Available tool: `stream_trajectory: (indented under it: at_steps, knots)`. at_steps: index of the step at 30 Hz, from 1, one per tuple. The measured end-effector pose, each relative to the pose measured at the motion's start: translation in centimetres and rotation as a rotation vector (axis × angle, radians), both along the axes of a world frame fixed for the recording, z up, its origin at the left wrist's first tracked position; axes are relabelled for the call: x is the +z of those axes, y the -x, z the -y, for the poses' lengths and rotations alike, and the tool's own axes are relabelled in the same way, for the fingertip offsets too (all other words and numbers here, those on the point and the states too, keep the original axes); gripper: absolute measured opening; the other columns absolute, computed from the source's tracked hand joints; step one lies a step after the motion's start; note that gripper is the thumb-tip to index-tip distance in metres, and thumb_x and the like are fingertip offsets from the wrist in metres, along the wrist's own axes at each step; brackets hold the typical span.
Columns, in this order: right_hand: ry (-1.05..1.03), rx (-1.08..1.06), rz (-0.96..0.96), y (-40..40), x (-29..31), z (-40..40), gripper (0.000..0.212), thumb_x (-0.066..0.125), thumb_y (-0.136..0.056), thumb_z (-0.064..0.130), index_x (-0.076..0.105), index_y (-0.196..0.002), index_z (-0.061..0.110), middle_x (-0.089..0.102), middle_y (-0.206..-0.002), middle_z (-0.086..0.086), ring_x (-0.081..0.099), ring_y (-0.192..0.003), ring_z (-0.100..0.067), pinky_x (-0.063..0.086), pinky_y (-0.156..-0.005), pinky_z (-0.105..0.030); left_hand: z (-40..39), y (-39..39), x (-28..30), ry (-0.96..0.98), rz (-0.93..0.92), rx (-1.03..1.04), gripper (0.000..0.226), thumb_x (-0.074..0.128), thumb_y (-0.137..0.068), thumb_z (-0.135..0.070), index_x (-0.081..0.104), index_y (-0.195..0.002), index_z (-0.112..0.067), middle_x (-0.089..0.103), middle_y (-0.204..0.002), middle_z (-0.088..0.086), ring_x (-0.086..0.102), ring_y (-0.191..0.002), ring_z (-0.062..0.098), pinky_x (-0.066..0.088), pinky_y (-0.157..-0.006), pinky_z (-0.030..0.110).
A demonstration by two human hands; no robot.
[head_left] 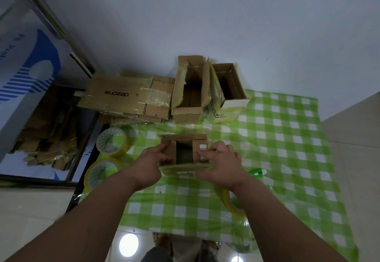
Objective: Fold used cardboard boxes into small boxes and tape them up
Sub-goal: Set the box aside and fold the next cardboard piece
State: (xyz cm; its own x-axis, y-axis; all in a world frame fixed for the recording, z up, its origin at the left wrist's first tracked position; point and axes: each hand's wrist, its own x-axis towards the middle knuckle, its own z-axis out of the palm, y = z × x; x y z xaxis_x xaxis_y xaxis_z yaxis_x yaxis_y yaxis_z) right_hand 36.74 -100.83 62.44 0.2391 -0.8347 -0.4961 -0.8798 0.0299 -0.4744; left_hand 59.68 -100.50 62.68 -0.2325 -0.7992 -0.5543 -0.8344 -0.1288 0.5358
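Observation:
A small cardboard box (184, 139) stands open-topped on the green checked cloth (277, 142), its side flaps folded inward. My left hand (151, 165) holds its left side, with fingers pressing the left flap down. My right hand (221, 162) holds the right side, fingers on the right flap. The near flap (185, 167), edged with yellowish tape, sticks out toward me between my hands. Two rolls of clear-yellow tape (112, 142) (100, 172) lie left of the box, and a third roll (234, 203) lies under my right forearm.
Two open cardboard boxes (190, 91) (229, 89) stand at the cloth's far edge by the white wall. A stack of flattened boxes (127, 97) lies to their left. A green-and-white cutter (257, 172) rests right of my right hand. More cardboard scraps (45, 138) fill a bin on the left.

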Motion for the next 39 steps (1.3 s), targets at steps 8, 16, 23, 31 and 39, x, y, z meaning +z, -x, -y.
stream_trajectory:
  at_steps: [8, 16, 23, 31, 39]
  knots:
    - [0.208, -0.254, 0.181, -0.5, -0.7, 0.5, 0.086, 0.077, -0.076, 0.024, 0.026, -0.145, 0.026, 0.025, -0.136, 0.004, 0.053, -0.115, -0.024, 0.046, -0.098, -0.042, -0.6, -0.1, -0.9, 0.189, -0.009, 0.170, 0.020, 0.067, -0.092, -0.019, 0.065, -0.112, -0.019, 0.048, -0.145, -0.007, 0.048, -0.130, 0.015, 0.033, -0.093, 0.016]
    - [0.159, -0.051, 0.091, -1.0, -0.4, 2.4, 0.080, 0.068, -0.084, 0.013, 0.027, -0.151, 0.032, 0.031, -0.142, 0.001, 0.053, -0.117, -0.023, 0.049, -0.096, -0.039, -1.0, 0.6, -2.0, 0.277, -0.140, 0.495, 0.093, 0.071, -0.084, 0.000, 0.020, -0.150, -0.040, 0.037, -0.124, -0.003, 0.056, -0.100, 0.010, 0.055, -0.086, 0.037]
    - [0.270, -0.117, 0.112, -0.9, -2.5, 0.8, 0.031, 0.067, -0.086, 0.013, 0.072, -0.115, 0.021, 0.050, -0.127, -0.004, 0.051, -0.116, -0.027, 0.046, -0.099, -0.043, -1.1, 0.8, -3.0, 0.273, 0.006, 0.343, 0.046, 0.061, -0.094, -0.010, 0.057, -0.137, -0.027, 0.040, -0.127, -0.001, 0.051, -0.105, 0.013, 0.035, -0.089, 0.014]
    - [0.332, -0.191, 0.242, -1.3, -2.9, -0.1, 0.014, 0.062, -0.088, 0.002, 0.073, -0.095, 0.008, 0.059, -0.112, -0.005, 0.056, -0.105, -0.028, 0.047, -0.090, -0.032, -1.1, 0.9, -3.1, 0.314, 0.002, 0.361, 0.036, 0.060, -0.096, -0.014, 0.063, -0.131, -0.021, 0.047, -0.140, 0.005, 0.052, -0.120, 0.020, 0.033, -0.091, 0.015]
    - [0.444, -0.100, 0.027, -1.2, -3.6, -1.4, 0.025, 0.057, -0.084, 0.035, 0.075, -0.097, 0.023, 0.064, -0.116, 0.001, 0.057, -0.102, -0.027, 0.050, -0.085, -0.044, -0.4, 1.1, -3.4, 0.343, 0.065, 0.314, 0.029, 0.058, -0.097, -0.014, 0.069, -0.123, -0.022, 0.039, -0.147, 0.002, 0.042, -0.130, 0.023, 0.035, -0.098, 0.020]
